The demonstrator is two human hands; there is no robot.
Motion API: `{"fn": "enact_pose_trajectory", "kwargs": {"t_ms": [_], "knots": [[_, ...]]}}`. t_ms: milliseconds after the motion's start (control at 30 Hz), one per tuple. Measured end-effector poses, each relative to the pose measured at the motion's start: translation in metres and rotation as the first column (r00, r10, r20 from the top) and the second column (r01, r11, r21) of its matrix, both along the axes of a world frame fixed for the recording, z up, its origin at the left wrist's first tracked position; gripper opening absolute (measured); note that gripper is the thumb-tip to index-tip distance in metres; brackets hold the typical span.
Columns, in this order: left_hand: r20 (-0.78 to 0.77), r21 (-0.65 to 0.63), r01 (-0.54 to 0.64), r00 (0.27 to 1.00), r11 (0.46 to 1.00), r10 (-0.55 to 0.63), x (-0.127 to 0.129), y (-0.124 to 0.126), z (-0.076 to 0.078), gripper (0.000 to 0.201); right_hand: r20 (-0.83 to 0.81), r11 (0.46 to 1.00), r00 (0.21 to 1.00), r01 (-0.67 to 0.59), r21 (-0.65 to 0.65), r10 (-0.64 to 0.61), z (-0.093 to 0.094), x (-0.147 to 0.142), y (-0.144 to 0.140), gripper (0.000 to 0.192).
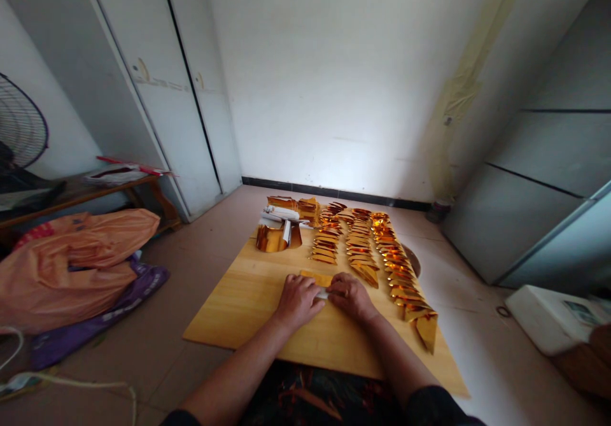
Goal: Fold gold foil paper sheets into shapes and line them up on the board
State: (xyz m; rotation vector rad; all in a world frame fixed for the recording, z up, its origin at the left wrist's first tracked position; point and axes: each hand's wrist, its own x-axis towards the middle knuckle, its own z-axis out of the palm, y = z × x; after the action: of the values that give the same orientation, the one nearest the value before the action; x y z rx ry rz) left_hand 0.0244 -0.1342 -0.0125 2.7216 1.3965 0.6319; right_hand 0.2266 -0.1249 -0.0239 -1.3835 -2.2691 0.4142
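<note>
Two hands meet at the centre of the wooden board (248, 314), fingers curled down and pressed together on a small sheet of gold foil paper (317, 279) lying flat between them; the left hand (298, 300) covers the sheet's 8 o'clock corner, the right hand (350, 295) its 4 o'clock corner, and the fingertips nearly touch over a pale strip at the near edge. Whether any finger pinches the paper or only presses it cannot be told from here

At 12 to 2 o'clock from the hands run three rows of folded gold pieces (359, 244), overlapping like tiles; the rightmost row (403, 276) curves down toward 3 o'clock and ends just beside the right wrist. At 11 o'clock stands a curled roll of gold foil (271, 238) with a loose stack of unfolded gold sheets (291, 208) behind it

Judging by this, a good many pieces are finished, one is mid-fold, and the stack at the far edge suggests plenty left

Off the board, at 9 o'clock, lie an orange plastic bag (71, 263) and a purple bag (143, 286) on the tiled floor; at 3 o'clock, a white box (548, 318)
</note>
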Motion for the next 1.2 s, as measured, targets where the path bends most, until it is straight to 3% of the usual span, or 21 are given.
{"fn": "enact_pose_trajectory", "kwargs": {"t_ms": [100, 233, 400, 533, 700, 1067, 1200], "knots": [[0.004, 0.000, -0.012, 1.000, 1.000, 0.012, 0.001, 0.000, -0.001, 0.020, 0.003, 1.000, 1.000, 0.021, -0.004, -0.021, 0.000, -0.004, 0.000, 0.017], [-0.002, 0.030, -0.048, 0.999, 0.998, 0.048, 0.004, 0.000, -0.005, 0.008, -0.037, 0.998, 0.999, 0.029, -0.056, -0.031, 0.006, -0.004, -0.002, 0.017], [0.029, 0.053, -0.072, 0.997, 0.996, 0.070, 0.007, -0.001, -0.010, 0.012, -0.189, 0.995, 0.982, -0.041, -0.091, 0.023, 0.012, 0.002, -0.006, 0.025], [0.040, 0.055, -0.074, 0.997, 0.996, 0.072, 0.007, -0.004, -0.011, 0.012, -0.235, 0.993, 0.971, -0.064, -0.096, 0.040, 0.009, 0.005, -0.004, 0.019], [0.055, 0.039, -0.045, 0.998, 0.998, 0.042, 0.003, -0.009, -0.007, 0.011, -0.195, 0.992, 0.981, -0.040, -0.121, 0.015, 0.012, 0.002, 0.000, 0.016], [0.079, 0.008, 0.029, 0.996, 1.000, -0.029, -0.008, -0.012, -0.008, 0.019, 0.037, 0.962, 0.982, 0.189, -0.196, -0.186, 0.022, -0.015, 0.009, 0.013], [0.087, -0.023, 0.021, 0.996, 1.000, -0.019, -0.009, -0.013, -0.008, 0.021, 0.053, 0.959, 0.983, 0.182, -0.216, -0.175, 0.019, -0.015, 0.015, 0.013]]}}
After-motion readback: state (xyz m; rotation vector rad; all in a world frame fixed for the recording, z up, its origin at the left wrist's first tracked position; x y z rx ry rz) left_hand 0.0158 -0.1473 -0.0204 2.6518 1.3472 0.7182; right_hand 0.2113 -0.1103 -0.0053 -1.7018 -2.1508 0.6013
